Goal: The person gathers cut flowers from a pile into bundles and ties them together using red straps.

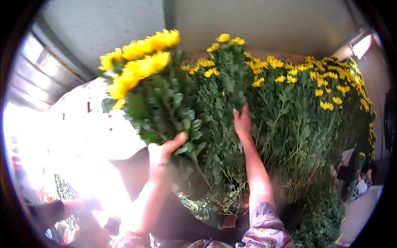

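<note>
Bunch [142, 76] of yellow blooms on leafy green stems is raised in the left part of the view, blooms uppermost, stems running down and to the right. Left hand [163, 151]: closed around the stems below the blooms, thumb laid across the leaves toward the right; the bunch is tilted. Right hand [243, 122]: reaches upward and touches the leafy stems of the stack [289, 107], below a small group of raised blooms [225, 39]. Thumb and fingertips stand slightly apart; whether any stem is gripped between them cannot be told.

Stack: yellow flowers on long green stems, packed side by side, extending from behind the bunch to the right side of the view. Wall [264, 25], pale grey, stands behind the stack. Sheet [95, 115], white and overexposed, lies to the left of the bunch. Sleeve [264, 227], patterned, covers the right upper arm. Co-worker's arm [70, 208] is at lower left, blurred by glare.
</note>
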Motion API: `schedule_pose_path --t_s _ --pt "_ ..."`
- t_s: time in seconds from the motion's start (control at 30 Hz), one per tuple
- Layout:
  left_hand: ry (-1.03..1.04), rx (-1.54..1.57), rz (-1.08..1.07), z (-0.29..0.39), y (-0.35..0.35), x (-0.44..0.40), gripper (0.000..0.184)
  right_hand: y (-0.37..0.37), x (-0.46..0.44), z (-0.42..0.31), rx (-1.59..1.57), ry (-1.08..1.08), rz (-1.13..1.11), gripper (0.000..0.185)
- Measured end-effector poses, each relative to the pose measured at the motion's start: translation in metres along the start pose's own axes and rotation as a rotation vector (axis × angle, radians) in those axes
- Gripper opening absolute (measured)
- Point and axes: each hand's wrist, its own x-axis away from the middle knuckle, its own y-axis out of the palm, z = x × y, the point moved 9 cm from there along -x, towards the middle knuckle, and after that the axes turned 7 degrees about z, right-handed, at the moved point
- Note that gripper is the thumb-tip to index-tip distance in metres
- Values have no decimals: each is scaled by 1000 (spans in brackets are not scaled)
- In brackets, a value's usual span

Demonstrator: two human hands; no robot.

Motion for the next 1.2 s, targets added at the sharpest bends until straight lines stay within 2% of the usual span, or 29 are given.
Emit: schedule_pose_path --t_s 0.03,0.1,0.17,0.23,0.27,0.3,0.33,0.37,0.4,0.43,0.47,0.53,0.57,0.63,0.67,0.73,0.8,0.87,0.9,0.97,1.0,1.03,1.1,1.17,1.2 --pt "46 -53 55 -2 -2 -4 34 -17 7 -22 -35 -7 -22 62" --pt "-67 38 -56 -4 19 -4 30 -44 17 -33 -192 -37 22 61" --pt "-53 95 -42 -6 27 -7 30 -88 56 -94 -361 -18 52 52" --pt "67 175 -48 -11 29 -18 33 -107 105 -131 -378 85 -107 45" --pt "193 122 -29 -12 30 -20 22 -111 128 -146 -314 -99 -123 43" --pt "197 129 -38 -26 26 -30 22 -113 153 -160 -247 -281 -133 41" --pt "345 -191 -60 -37 23 -41 15 -101 178 -157 -141 -405 -131 45" --pt "186 525 -455 -95 42 -75 10 -84 198 -152 -28 -523 -126 51" --pt "-211 1147 -799 -155 58 -103 11 -75 207 -151 -58 -513 -160 52" --pt "-158 967 -363 -166 44 -94 10 -69 213 -153 -90 -504 -193 53" --pt "384 339 -246 -119 28 -77 13 -70 213 -153 -159 -435 -216 53" --pt "878 -322 -101 -61 24 -30 16 -72 212 -148 -170 -394 -224 53" --pt "679 -261 -133 -58 21 -27 20 -72 212 -144 -181 -351 -232 54" --pt "477 -199 -173 -56 22 -16 24 -75 213 -140 -157 -370 -198 54" --pt "414 -56 -270 -54 27 -10 26 -76 212 -140 -135 -397 -175 54" --pt "-167 430 -391 -75 35 -6 32 -77 208 -140 -124 -407 -170 56" --pt "-181 437 -434 -68 42 2 34 -78 206 -137 -120 -410 -166 58" --pt "-194 447 -469 -68 48 3 36 -74 213 -138 14 -508 -182 63" --pt "-61 303 -433 -65 46 -1 40 -72 215 -138 11 -508 -188 63" --pt "68 156 -384 -64 44 -3 44 -65 225 -142 12 -537 -268 66" --pt "-14 203 -331 -71 43 -7 45 -64 226 -143 5 -536 -272 66" --pt "-95 248 -279 -79 41 -10 47 -65 226 -143 10 -512 -251 65" --pt "-78 270 -242 -81 41 -13 43 -68 222 -145 12 -478 -228 63" --pt "94 89 -279 -59 48 -9 40 -69 216 -146 40 -404 -326 56" --pt "63 -28 -219 -54 46 -7 38 -71 213 -144 57 -354 -350 54"
